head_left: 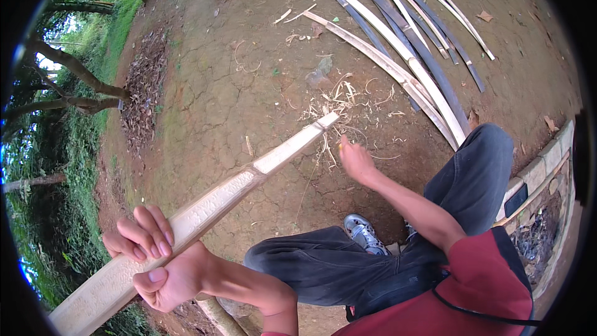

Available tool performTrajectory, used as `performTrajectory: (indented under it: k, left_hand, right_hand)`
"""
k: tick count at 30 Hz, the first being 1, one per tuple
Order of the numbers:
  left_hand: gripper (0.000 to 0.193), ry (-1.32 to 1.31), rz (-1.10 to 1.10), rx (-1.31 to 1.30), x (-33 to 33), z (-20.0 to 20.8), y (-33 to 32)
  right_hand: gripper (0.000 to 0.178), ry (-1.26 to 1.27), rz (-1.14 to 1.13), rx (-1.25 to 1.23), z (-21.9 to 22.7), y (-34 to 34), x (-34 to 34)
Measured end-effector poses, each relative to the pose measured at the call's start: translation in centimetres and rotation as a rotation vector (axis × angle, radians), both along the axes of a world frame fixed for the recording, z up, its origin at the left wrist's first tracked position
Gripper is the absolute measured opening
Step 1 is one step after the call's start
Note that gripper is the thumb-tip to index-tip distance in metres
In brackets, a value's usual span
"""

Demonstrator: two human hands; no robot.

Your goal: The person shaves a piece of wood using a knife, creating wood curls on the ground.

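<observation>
My left hand grips a long split bamboo slat near its lower end; the slat runs diagonally up to the right, its far tip by a heap of pale shavings. My right hand hovers to the right of the slat, blurred, fingers loosely spread, holding nothing that I can see. My knees in dark trousers and a grey shoe sit below the right arm.
Several long bamboo strips, pale and dark, lie on the bare earth at upper right. A low stone kerb runs along the right. Dry leaves and tree trunks border a grassy slope on the left.
</observation>
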State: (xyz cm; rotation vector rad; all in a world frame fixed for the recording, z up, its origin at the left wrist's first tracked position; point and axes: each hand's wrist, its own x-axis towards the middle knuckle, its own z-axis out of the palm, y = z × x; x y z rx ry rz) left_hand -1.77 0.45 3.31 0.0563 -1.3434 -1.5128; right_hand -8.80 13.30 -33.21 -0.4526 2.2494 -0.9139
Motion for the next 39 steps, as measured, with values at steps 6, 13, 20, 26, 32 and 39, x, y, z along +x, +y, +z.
performTrajectory:
  k: [6, 13, 20, 26, 32, 39]
  left_hand:
    - [0.026, -0.015, 0.022, -0.006, 0.5, 0.0, -1.1]
    - [0.023, -0.088, 0.153, -0.028, 0.8, -0.1, -3.6]
    - [0.023, -0.066, 0.085, 0.003, 3.9, -0.5, -5.9]
    - [0.022, -0.062, 0.025, -0.003, 3.1, -0.4, -4.6]
    - [0.020, -0.060, 0.077, 0.006, 4.0, -0.6, -6.6]
    - [0.022, -0.040, -0.001, -0.015, 1.4, 0.0, -2.9]
  right_hand:
    - [0.026, -0.021, 0.033, -0.111, 6.4, -1.2, 0.5]
    - [0.032, 0.246, 0.004, -0.127, 1.9, -2.1, 1.9]
    - [0.017, 0.062, 0.086, -0.218, 7.6, -2.5, 2.6]
    - [0.015, 0.140, 0.027, -0.094, 2.5, -2.4, 2.2]
    - [0.022, 0.182, 0.072, -0.166, 5.0, -2.8, 1.4]
    - [0.023, 0.061, -0.008, 0.049, -8.9, 0.8, -1.3]
